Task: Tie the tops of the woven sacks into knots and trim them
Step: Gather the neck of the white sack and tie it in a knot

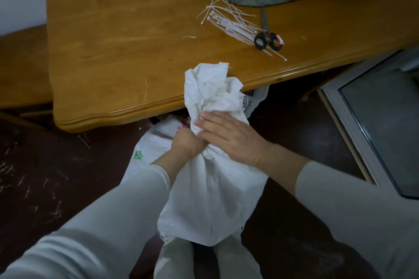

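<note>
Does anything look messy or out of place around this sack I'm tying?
Yes. Short white clippings litter the dark floor on the left, a few more strays lie on the table, and the cable ties sit in a loose, crisscrossed heap by the scissors.

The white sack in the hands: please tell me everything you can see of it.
The sack is white woven plastic, filled and upright, near the table edge. Its neck is gathered: the left hand grips it, and the right hand lies with straight fingers just above. The loose top stands up crumpled, with frayed threads. No tie shows.
</note>
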Demonstrator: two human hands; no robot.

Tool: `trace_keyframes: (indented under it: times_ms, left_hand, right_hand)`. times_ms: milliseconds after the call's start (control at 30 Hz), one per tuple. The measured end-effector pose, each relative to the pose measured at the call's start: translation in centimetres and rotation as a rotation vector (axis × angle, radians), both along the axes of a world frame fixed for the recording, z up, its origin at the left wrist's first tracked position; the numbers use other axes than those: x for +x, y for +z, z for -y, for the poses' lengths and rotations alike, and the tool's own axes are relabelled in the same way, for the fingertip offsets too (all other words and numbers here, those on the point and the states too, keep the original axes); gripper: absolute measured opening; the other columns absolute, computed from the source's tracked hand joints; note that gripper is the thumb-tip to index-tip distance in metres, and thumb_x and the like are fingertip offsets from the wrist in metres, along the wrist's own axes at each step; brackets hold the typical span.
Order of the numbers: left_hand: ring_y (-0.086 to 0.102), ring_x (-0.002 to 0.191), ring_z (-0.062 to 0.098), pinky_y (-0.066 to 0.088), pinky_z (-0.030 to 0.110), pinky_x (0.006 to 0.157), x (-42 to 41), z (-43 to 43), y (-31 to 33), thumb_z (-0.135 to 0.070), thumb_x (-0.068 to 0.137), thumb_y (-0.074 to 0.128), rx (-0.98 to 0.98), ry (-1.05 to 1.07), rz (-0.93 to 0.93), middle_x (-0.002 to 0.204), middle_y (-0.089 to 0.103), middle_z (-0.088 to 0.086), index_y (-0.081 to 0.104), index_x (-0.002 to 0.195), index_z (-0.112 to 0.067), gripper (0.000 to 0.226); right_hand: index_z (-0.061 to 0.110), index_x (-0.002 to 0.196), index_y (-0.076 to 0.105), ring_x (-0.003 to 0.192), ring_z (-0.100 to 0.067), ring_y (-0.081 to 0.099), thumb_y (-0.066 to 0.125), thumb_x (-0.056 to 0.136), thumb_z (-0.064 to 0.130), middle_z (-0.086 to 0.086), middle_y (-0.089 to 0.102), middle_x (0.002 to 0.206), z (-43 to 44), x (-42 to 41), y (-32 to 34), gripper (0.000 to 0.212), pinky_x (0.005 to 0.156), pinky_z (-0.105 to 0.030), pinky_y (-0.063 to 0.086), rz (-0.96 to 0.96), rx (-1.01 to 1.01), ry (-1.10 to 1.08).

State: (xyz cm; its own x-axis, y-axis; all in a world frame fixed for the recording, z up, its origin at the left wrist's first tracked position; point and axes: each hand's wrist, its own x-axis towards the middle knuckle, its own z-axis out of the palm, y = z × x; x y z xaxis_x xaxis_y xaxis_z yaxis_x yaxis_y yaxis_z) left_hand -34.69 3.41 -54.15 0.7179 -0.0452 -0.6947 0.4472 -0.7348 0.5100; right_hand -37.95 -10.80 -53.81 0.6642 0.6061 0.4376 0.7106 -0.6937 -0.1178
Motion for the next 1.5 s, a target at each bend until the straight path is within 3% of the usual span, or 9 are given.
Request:
trace_keyframes:
  times_ms: [167, 300, 467, 633, 733, 967, 1133, 1267, 1500]
  left_hand:
    - [0.055, 0.117, 0.030, 0.045, 0.041, 0.102, -0.5, 0.1, -0.1, -0.039, 0.073, 0.072, -0.070, -0.023, 0.013, 0.121, 0.063, 0.014, 0.059, 0.118, -0.006, 0.057]
    - [0.062, 0.106, 0.025, 0.050, 0.034, 0.092, -0.9, -0.1, -0.8, -0.024, 0.071, 0.079, -0.106, -0.035, 0.048, 0.108, 0.069, 0.012, 0.066, 0.103, -0.004, 0.040]
    - [0.060, 0.089, 0.019, 0.045, 0.026, 0.075, -1.6, 0.1, 0.0, -0.035, 0.068, 0.081, -0.090, 0.036, 0.213, 0.093, 0.066, 0.003, 0.062, 0.090, -0.015, 0.035]
    - [0.049, 0.117, 0.034, 0.038, 0.033, 0.098, -3.9, 1.4, 0.1, -0.024, 0.074, 0.070, 0.007, 0.021, 0.361, 0.119, 0.057, 0.020, 0.058, 0.115, 0.000, 0.049]
    - [0.058, 0.106, 0.035, 0.042, 0.029, 0.078, -4.7, 1.8, 0.0, -0.015, 0.082, 0.061, -0.054, 0.258, 0.235, 0.108, 0.064, 0.022, 0.062, 0.102, 0.004, 0.027]
    - [0.059, 0.105, 0.030, 0.046, 0.033, 0.089, -3.4, 0.4, -0.7, -0.018, 0.086, 0.056, -0.298, 0.706, -0.117, 0.119, 0.061, 0.017, 0.055, 0.122, 0.003, 0.042]
    - [0.060, 0.108, 0.032, 0.048, 0.042, 0.098, -4.4, -0.2, -1.2, -0.041, 0.074, 0.070, -0.434, 0.796, -0.299, 0.123, 0.059, 0.015, 0.043, 0.133, -0.003, 0.075]
    - [0.062, 0.105, 0.033, 0.050, 0.047, 0.096, -4.2, 0.0, -2.3, -0.051, 0.058, 0.065, -0.452, 0.786, -0.292, 0.124, 0.059, 0.015, 0.044, 0.134, -0.005, 0.092]
    - [0.062, 0.096, 0.028, 0.053, 0.038, 0.090, -4.1, 0.5, -2.1, -0.031, 0.082, 0.068, -0.420, 0.813, -0.230, 0.109, 0.063, 0.013, 0.053, 0.124, -0.001, 0.053]
  right_hand:
    - [0.018, 0.140, 0.040, 0.135, -0.021, 0.043, 0.026, 0.099, 0.009, 0.001, 0.049, 0.143, 1.6, 4.2, -0.4, 0.044, 0.116, -0.048, 0.011, 0.198, -0.651, 0.024]
    - [0.017, 0.077, 0.071, 0.073, -0.019, 0.069, 0.053, 0.079, -0.003, 0.001, 0.066, 0.065, -1.3, 4.9, 0.4, 0.027, 0.099, -0.043, 0.048, 0.080, -0.772, 0.116]
    - [0.019, 0.066, 0.054, 0.057, -0.014, 0.047, 0.053, 0.082, 0.022, 0.007, 0.050, 0.064, -3.8, 6.0, 4.9, 0.016, 0.054, -0.025, 0.036, -0.706, -0.949, -0.162]
    - [0.016, 0.078, 0.053, 0.063, -0.016, 0.048, 0.040, 0.087, 0.026, 0.001, 0.053, 0.078, -5.6, 7.4, 5.0, 0.019, 0.057, -0.028, 0.035, -1.051, -0.946, -0.251]
    - [0.016, 0.070, 0.051, 0.064, -0.017, 0.051, 0.045, 0.084, 0.027, 0.002, 0.054, 0.075, -6.4, 7.1, 5.0, 0.018, 0.054, -0.025, 0.036, -1.085, -0.994, -0.208]
    - [0.011, 0.083, 0.069, 0.093, -0.031, 0.062, 0.059, 0.061, 0.034, -0.011, 0.066, 0.088, -4.1, 6.1, 4.5, 0.033, 0.101, -0.042, 0.031, -0.145, -0.090, -0.031]
    - [0.012, 0.084, 0.055, 0.087, -0.018, 0.053, 0.045, 0.084, 0.002, -0.005, 0.057, 0.090, 0.4, 0.5, 1.9, 0.014, 0.081, -0.031, 0.042, -0.539, 0.893, -1.038]
    - [0.007, 0.101, 0.066, 0.101, -0.029, 0.061, 0.050, 0.089, -0.001, -0.013, 0.066, 0.108, -0.1, -2.7, -3.0, 0.022, 0.093, -0.038, 0.048, -1.047, 0.723, -0.930]
    - [0.023, 0.126, 0.058, 0.110, -0.024, 0.060, 0.055, 0.091, 0.029, -0.004, 0.066, 0.120, -1.1, -2.3, -3.5, 0.035, 0.096, -0.038, 0.048, -1.226, 0.427, -0.740]
